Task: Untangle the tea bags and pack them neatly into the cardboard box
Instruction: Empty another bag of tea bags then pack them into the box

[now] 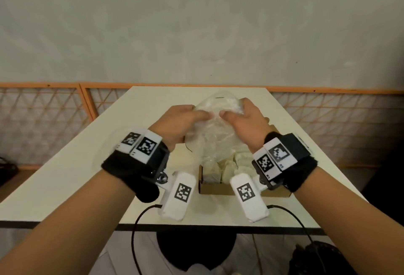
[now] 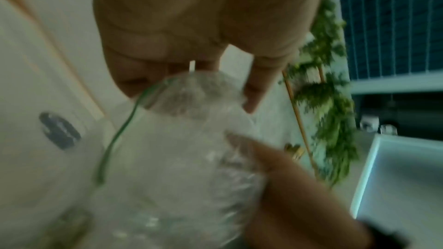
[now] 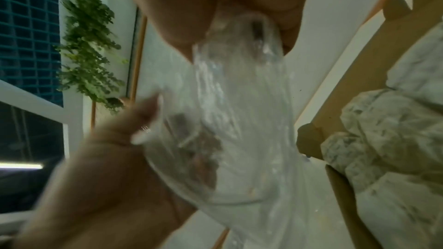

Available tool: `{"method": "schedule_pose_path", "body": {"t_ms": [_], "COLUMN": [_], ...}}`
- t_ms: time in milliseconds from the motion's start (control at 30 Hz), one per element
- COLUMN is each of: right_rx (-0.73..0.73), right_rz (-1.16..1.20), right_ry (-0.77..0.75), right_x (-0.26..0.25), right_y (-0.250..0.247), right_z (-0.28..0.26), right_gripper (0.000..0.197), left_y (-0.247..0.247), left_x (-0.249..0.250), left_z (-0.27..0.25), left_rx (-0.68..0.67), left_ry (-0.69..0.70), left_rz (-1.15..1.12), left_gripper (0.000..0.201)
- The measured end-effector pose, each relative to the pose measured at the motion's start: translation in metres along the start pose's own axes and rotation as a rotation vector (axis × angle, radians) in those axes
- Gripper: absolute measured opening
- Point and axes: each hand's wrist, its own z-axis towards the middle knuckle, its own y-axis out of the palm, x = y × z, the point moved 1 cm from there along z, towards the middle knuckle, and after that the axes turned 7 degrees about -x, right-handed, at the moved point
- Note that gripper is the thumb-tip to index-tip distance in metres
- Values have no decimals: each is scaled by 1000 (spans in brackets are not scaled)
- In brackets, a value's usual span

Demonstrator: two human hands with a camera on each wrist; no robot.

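Pale wall and orange lattice panels stand behind the white bench [image 1: 72, 165] where we work, and trailing green foliage shows in both wrist views. We hold a crumpled clear plastic bag [image 1: 215, 130] above the far end of the cardboard box [image 1: 215, 189]: our left hand [image 1: 182, 122] pinches its upper left side and our right hand [image 1: 246, 121] grips its upper right side, thumbs nearly meeting over the film. Tea bags [image 1: 229, 165] already lie heaped in the open box below, pale and rumpled, with a thin green string [image 1: 188, 148] hanging near the bag's left edge. We judge the step to be emptying or clearing this wrapper, so the packing proper has hardly begun; whether any bags remain inside the film we cannot tell. Next we would need to set the wrapper aside on the bench, then lift the bags singly, free their strings without tugging, and lay them flat in rows. No brand or writing can be read anywhere; only the black-and-white square markers [image 1: 182, 191] on our wrist rigs show, and they carry no words.
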Motion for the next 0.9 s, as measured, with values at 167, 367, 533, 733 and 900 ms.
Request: {"method": "schedule_pose_path", "body": {"t_ms": [167,367,533,733,900], "right_rx": [-470,-213,226,139,48], "right_rz": [447,168,-420,-626,-809], "right_ry": [58,-84,-150,-527,-721], "right_x": [8,20,15,3,6], "right_y": [-21,-25,-48,-38,-42], "right_z": [-15,-14,7,-12,-26], "right_gripper": [61,28,24,14,22], "left_y": [-6,2,26,43,34], "left_x": [-8,-8,-16,0,10], "left_z": [20,18,0,5,13], "left_rx": [264,447,246,-149,-562], "left_ry": [200,237,41,-84,114], "left_rz": [66,246,336,-434,-561], "left_gripper": [15,44,38,21,44]}}
